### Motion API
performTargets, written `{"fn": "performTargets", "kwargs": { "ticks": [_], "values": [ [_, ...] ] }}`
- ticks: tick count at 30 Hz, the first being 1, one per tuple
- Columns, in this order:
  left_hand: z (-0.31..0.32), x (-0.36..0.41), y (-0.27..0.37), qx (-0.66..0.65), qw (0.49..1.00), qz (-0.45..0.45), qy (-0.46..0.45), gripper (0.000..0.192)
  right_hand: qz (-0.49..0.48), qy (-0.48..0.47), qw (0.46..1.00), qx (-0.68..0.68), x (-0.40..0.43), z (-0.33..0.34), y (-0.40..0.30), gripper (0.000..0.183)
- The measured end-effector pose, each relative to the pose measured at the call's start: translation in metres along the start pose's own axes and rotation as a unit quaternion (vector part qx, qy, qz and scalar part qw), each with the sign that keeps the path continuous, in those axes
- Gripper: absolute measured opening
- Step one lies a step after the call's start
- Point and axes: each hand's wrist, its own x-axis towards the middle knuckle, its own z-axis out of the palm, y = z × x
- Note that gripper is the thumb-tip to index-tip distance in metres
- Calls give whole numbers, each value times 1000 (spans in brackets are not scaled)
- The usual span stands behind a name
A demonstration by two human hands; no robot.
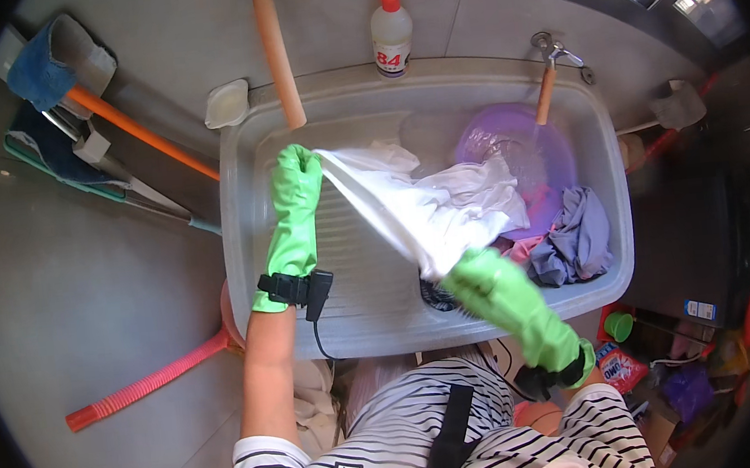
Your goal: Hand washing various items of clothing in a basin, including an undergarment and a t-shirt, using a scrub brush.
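Observation:
A wet white cloth [406, 210], perhaps a garment, is stretched slantwise over the ribbed washboard part of a grey laundry sink [357, 334]. My left hand [297, 174], in a green rubber glove, grips its upper left corner in a fist. Lower down and to the right, my gloved right hand [488, 284] holds the cloth's near edge; motion blurs it and hides its fingers. The cloth's far right part lies against a purple basin [467, 137] of water. Beside the basin, a grey-blue cloth [572, 242] and a pink cloth [525, 246] lie bunched in the sink.
Water runs from the right tap [545, 92]; another tap's orange hose [278, 60] hangs over the sink. A white bottle with a red cap [391, 36] and a soap dish [227, 105] stand on the back rim. Mops [128, 129] lean at left. Under the right arm lies a detergent bag [619, 367].

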Motion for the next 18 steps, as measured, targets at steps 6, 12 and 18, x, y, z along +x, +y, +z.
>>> {"fn": "performTargets", "kwargs": {
  "ticks": [6, 12, 18],
  "values": [
    [-41, -3, -16, -28, 997, -65, -39, 24, -59, -95, 994, -9, 26, 79, -15, 17],
    [-70, -110, -28, -8, 989, -73, -126, 39, 40, 64, 997, -7, 83, 54, 21, 30],
    [-28, -199, 10, 108, 958, 169, -204, 38, -87, 4, 989, -122, 155, 102, 27, 49]
  ]
}}
